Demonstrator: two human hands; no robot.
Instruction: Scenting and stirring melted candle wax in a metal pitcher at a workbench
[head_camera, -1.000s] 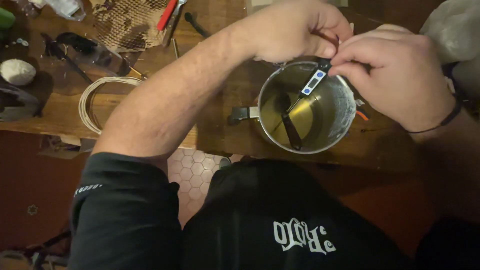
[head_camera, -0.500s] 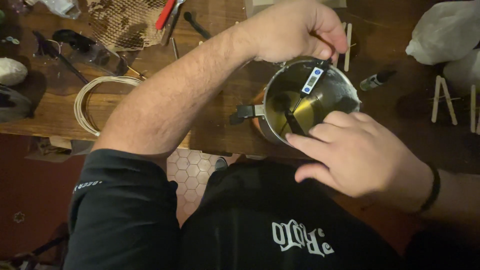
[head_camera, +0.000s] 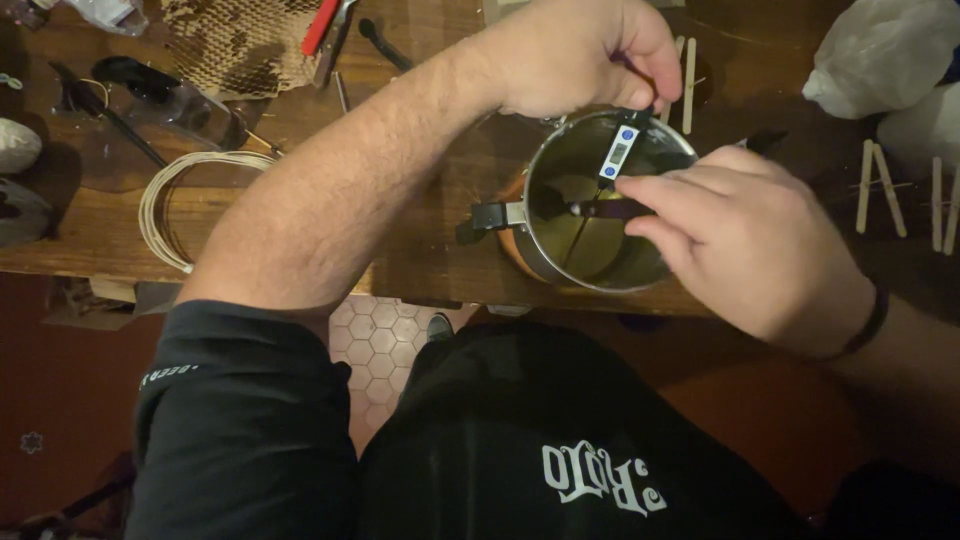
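A round metal pot sits at the near edge of the wooden bench, its short black handle pointing left, and it holds a yellowish liquid that covers the bottom. A slim white digital thermometer with a small grey display leans at the far rim of the pot, and a dark spoon-like stirrer lies across the liquid. The left hand reaches over the far rim, its thumb and fingertips pinched together on the top end of the thermometer. The right hand comes in from the right, fingers drawn together over the dark stirrer's handle; whether they actually clasp it or only rest on it cannot be made out, since the fingers cover that end. A dark band circles the right wrist. The right side of the pot and part of the liquid are hidden under that hand. Beyond the pot lie pale wooden sticks, with more of them at the right by a white plastic bag, cut off by the frame. To the left lie a coil of pale cord, a sheet of brown honeycomb paper, and red-handled pliers. Below the bench edge, hexagonal floor tiles show between the black sleeve and shirt.
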